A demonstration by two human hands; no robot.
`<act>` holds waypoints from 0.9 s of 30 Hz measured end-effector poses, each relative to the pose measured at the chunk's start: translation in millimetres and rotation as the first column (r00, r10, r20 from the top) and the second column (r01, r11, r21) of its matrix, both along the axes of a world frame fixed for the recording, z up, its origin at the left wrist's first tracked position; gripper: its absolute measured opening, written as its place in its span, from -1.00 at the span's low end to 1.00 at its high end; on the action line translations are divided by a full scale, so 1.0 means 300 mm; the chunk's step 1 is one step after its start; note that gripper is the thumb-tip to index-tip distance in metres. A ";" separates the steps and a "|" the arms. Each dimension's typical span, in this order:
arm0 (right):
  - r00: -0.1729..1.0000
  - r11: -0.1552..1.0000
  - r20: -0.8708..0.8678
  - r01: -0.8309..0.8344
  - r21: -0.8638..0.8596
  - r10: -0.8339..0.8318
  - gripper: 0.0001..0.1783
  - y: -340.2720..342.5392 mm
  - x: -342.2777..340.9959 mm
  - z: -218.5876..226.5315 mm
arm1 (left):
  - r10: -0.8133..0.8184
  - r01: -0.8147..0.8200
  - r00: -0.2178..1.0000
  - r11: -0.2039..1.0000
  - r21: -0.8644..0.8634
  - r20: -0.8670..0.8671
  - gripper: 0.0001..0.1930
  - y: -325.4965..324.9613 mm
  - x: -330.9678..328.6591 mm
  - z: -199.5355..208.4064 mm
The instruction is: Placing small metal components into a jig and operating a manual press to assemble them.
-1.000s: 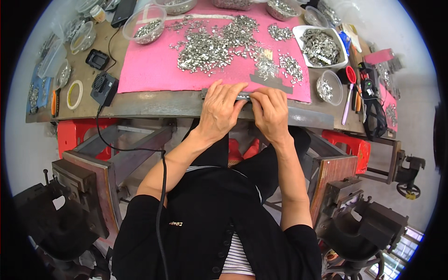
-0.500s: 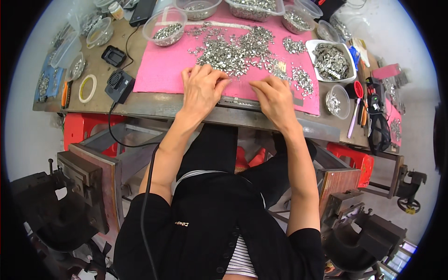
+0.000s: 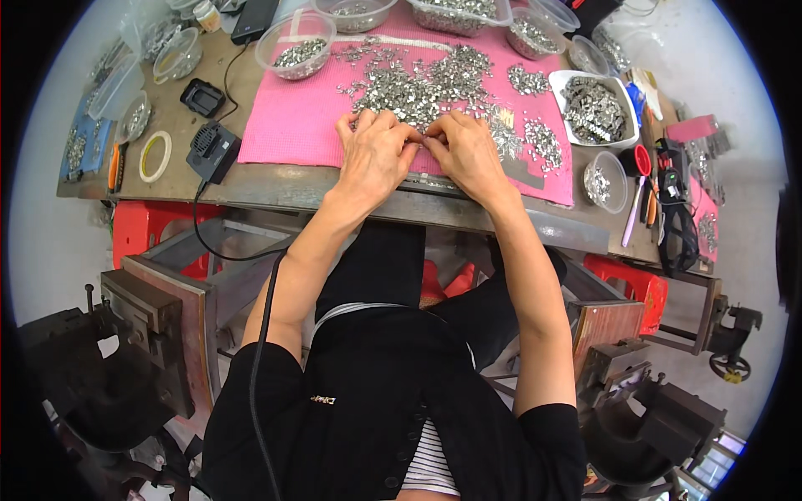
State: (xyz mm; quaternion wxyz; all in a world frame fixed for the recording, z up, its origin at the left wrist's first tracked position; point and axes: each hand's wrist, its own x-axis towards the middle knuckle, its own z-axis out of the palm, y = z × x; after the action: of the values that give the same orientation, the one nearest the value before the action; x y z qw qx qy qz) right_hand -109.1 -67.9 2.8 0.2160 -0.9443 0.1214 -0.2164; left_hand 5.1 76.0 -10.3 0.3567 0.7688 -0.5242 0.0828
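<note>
My left hand (image 3: 376, 154) and my right hand (image 3: 468, 154) meet fingertip to fingertip over the front of a pink mat (image 3: 288, 138). Thumb and forefinger are pinched on each; what they hold is too small and too covered to make out. Just beyond my fingers spreads a heap of small shiny metal pieces (image 3: 409, 92). Below my hands, along the bench's front edge, a narrow metal strip (image 3: 430, 182) lies partly hidden. Smaller piles of metal pieces (image 3: 543, 146) rest to the right of my right hand.
Clear plastic bowls (image 3: 296, 50) of metal parts line the mat's far side. To the right stand a white tray (image 3: 597, 108) of metal links and a small tub (image 3: 605, 182). A black charger (image 3: 213, 150) and tape roll (image 3: 156, 159) sit left. A cable (image 3: 266, 334) crosses my left arm.
My right hand has moved left and slightly up, and its fingertips now meet those of my left hand. The left hand has shifted slightly to the right. The surrounding things look the same.
</note>
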 end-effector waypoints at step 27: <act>0.994 0.990 0.056 -0.083 -0.110 0.089 -0.90 -0.012 -0.085 0.005 | -0.297 0.298 0.954 0.941 0.159 -0.032 -0.93 -0.009 0.024 0.060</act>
State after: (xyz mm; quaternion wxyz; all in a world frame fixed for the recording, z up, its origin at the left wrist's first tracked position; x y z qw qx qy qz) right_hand -134.6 -71.4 4.3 0.1773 -0.9520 0.0622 -0.2416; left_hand 12.2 73.5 7.5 0.3036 0.7075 -0.6379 -0.0179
